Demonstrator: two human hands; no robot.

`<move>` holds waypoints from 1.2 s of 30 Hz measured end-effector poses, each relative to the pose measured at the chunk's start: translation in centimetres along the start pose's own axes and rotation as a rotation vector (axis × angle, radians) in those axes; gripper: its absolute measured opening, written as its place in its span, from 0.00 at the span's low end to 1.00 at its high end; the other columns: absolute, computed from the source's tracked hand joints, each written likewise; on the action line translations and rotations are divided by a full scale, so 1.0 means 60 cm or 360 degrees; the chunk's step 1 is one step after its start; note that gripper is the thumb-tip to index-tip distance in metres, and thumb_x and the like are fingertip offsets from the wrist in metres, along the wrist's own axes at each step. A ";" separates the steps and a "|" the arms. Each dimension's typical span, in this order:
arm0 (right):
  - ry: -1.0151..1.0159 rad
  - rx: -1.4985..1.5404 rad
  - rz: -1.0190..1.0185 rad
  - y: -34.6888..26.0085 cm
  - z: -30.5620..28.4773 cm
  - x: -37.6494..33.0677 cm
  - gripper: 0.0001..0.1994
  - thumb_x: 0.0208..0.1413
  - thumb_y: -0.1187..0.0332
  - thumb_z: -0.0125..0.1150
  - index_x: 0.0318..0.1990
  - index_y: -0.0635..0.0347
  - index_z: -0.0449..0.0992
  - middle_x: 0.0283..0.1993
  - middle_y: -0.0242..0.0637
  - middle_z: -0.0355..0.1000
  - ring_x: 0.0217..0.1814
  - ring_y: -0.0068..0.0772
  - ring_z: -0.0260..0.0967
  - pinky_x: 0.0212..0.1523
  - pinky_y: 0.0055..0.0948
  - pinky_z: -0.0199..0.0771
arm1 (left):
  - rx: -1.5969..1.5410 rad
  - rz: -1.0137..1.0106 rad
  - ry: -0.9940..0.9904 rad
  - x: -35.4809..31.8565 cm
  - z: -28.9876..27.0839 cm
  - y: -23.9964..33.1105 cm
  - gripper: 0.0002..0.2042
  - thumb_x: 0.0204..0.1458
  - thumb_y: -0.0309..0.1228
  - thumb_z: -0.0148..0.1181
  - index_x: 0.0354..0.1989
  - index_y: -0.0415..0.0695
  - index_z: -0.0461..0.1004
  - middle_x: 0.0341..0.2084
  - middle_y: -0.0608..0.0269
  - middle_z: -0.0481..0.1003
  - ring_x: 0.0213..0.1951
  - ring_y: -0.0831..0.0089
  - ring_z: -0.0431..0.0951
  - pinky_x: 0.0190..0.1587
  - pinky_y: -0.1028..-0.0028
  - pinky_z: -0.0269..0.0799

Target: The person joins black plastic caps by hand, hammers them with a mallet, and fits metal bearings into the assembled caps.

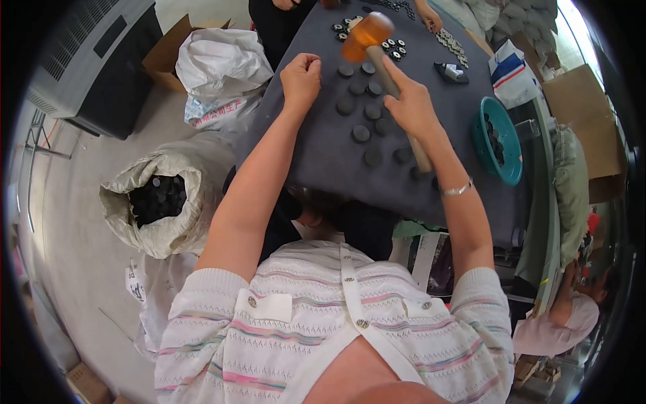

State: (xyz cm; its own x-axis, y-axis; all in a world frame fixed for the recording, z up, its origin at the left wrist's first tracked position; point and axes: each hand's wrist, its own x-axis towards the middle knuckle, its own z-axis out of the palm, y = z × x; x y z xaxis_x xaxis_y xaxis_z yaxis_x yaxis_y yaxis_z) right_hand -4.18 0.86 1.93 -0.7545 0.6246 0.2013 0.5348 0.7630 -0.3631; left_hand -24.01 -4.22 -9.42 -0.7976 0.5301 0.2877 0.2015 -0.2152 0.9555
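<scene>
My right hand [412, 106] is closed round the wooden handle of a mallet [367, 37] with an amber-orange head. The head is raised over the far part of the table, its handle slanting back toward me. To its left, my left hand [301, 82] is curled, fingers pressed together, above the table's left side; what it pinches, if anything, is hidden. Several round black caps [361, 133] lie scattered on the dark tabletop [313, 151] between and below my hands. Beyond the mallet head sit several black pieces with pale centres [397, 50].
At right stands a teal plastic basin [479, 138] with dark pieces inside. An open woven sack [192, 222] of black caps is on the floor at left, near a white bag [222, 64]. Across the table, another person's hand [429, 19] is beside rows of small pieces [452, 47].
</scene>
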 end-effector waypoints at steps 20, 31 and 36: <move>-0.0028 0.0147 -0.0016 0.012 0.000 -0.080 0.37 0.43 0.78 0.56 0.66 0.45 0.58 0.46 0.54 0.72 0.42 0.43 0.73 0.46 0.29 0.69 | -0.0081 0.0010 -0.0014 0.002 -0.005 -0.010 0.06 0.51 0.28 0.56 0.30 0.38 0.76 0.15 0.61 0.75 0.17 0.76 0.75 0.23 0.76 0.69; 0.0017 0.0203 -0.0090 -0.018 -0.032 -0.117 0.38 0.42 0.76 0.57 0.66 0.43 0.58 0.44 0.52 0.71 0.42 0.48 0.72 0.45 0.35 0.69 | -0.0072 0.0082 0.0011 0.001 -0.006 -0.010 0.06 0.50 0.27 0.56 0.30 0.37 0.76 0.16 0.61 0.75 0.18 0.77 0.75 0.23 0.76 0.70; -0.0111 -0.0157 -0.0135 -0.029 0.020 -0.162 0.38 0.43 0.76 0.56 0.66 0.40 0.56 0.29 0.49 0.67 0.33 0.52 0.69 0.38 0.42 0.70 | -0.0054 0.0109 0.0021 0.001 0.001 -0.015 0.06 0.50 0.26 0.57 0.30 0.37 0.76 0.16 0.62 0.75 0.18 0.78 0.75 0.23 0.77 0.70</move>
State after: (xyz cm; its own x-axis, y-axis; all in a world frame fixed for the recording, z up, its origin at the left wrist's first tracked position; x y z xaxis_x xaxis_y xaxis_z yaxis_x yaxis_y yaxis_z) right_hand 1.75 -6.73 -0.46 -0.8215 0.5466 0.1624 0.5000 0.8274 -0.2556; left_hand -24.19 -3.95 -10.23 -0.7902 0.5024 0.3510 0.2366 -0.2783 0.9309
